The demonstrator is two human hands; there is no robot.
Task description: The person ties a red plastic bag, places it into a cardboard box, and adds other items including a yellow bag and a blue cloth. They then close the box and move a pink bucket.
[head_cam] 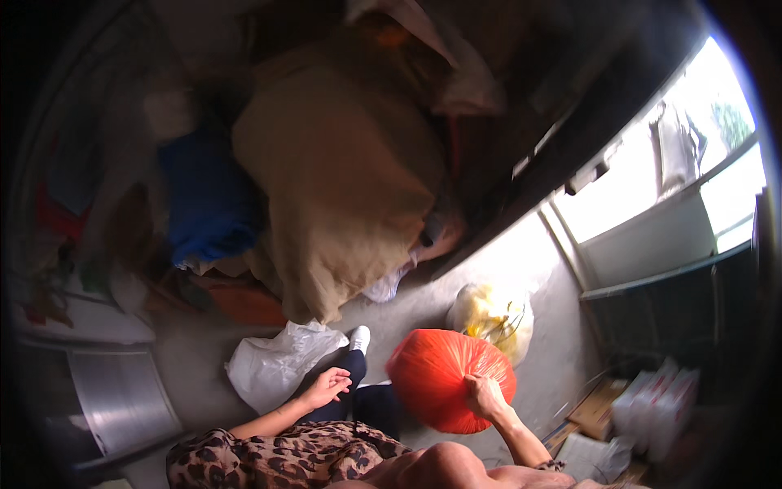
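Note:
My right hand [487, 397] grips the gathered top of a full orange plastic bag [437, 373], which hangs at my right side. The bag is round and taut, and its contents are hidden. My left hand [328, 389] holds nothing, its fingers loosely curled and apart, above my dark trouser leg. Beyond that hand a white plastic bag [275, 362] lies on the concrete floor beside my white shoe [360, 340]. Just past the orange bag sits a translucent bag [493, 318] with yellowish contents.
Large dim sacks, one tan [348, 183] and one blue [211, 202], are heaped ahead. A metal sheet [125, 391] lies at left. Cardboard boxes [595, 406] and white wrapped packs [657, 403] stand at right. Bright daylight enters through an opening [617, 183].

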